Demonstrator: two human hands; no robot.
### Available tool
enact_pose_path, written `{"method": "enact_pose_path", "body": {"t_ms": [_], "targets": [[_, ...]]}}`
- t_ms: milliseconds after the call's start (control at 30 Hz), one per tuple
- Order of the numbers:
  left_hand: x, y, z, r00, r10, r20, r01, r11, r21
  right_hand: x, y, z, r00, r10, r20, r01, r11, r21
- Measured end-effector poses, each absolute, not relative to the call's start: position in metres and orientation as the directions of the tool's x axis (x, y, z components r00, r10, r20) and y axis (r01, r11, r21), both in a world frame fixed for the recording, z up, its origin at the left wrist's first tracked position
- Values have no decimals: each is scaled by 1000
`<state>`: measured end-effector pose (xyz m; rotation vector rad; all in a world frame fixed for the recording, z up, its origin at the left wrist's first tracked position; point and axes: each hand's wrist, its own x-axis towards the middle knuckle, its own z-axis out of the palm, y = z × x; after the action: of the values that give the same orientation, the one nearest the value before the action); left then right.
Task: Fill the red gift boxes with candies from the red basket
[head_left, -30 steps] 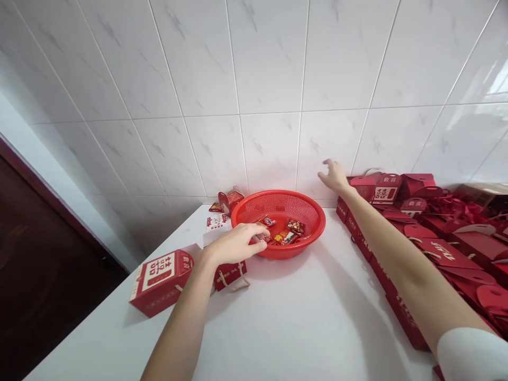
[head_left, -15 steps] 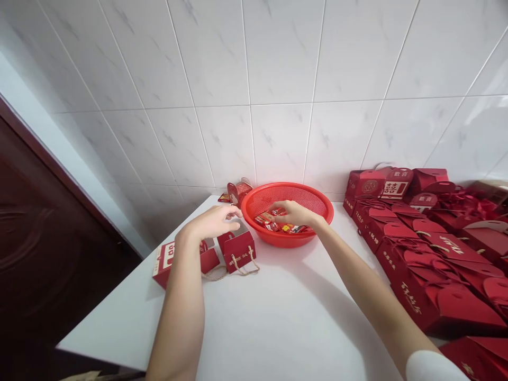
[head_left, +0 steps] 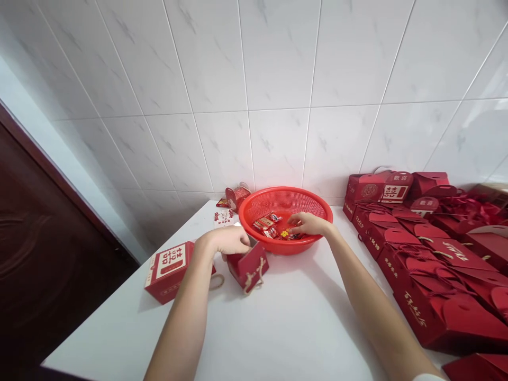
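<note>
My left hand (head_left: 230, 241) grips the rim of an open red gift box (head_left: 248, 267), its fingers curled over the opening and partly hidden inside. The box is tilted, and a twisted rope handle hangs down its front. My right hand (head_left: 309, 223) reaches down into a red plastic colander (head_left: 286, 247), fingers bent and closed on wrapped candy (head_left: 291, 233) there; the fingertips are partly hidden. More wrapped candies (head_left: 265, 225) lie beside them in the colander.
A red-and-white gift box (head_left: 166, 270) with a rope handle stands at left. Behind are a small red box (head_left: 237, 197) and printed paper (head_left: 224, 217). Several red gift boxes (head_left: 420, 296) crowd the right side. A tiled wall (head_left: 278, 148) closes off the back.
My left hand has come down onto the open box, which has shifted toward me and right and now tilts. My right hand has moved right and lower among the candies.
</note>
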<state>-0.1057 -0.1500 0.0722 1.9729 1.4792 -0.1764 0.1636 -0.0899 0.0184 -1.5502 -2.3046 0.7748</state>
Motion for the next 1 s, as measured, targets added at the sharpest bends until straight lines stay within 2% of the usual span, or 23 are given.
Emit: {"method": "enact_pose_path", "body": {"t_ms": [133,233,400,600,667,733,867,1000], "targets": [[-83,-162,77,444,771,-455,856,-215,471,163,-97,28,-506,856,108,537,411,-737],[-69,-173,79,565,688,-455,806,-342,483,159,-104,41,-566,794,224,379,491,-784],[-56,-188,80,736,496,-461,677,-522,519,156,-121,58,-711,668,219,343,602,-721],[-53,-209,89,796,426,-430,598,-664,450,144,-160,77,-866,485,127,313,721,-618],[-52,-213,90,809,398,-433,578,-670,465,137,-171,81,-900,432,61,321,752,-575],[-51,-214,89,810,382,-444,575,-668,473,131,-179,82,-895,444,-30,393,758,-520],[-50,-205,86,761,466,-451,644,-632,432,127,-192,82,-752,636,-173,649,668,-364],[-54,-198,85,666,590,-456,745,-547,380,132,-205,87,-678,699,-230,731,606,-314]]}}
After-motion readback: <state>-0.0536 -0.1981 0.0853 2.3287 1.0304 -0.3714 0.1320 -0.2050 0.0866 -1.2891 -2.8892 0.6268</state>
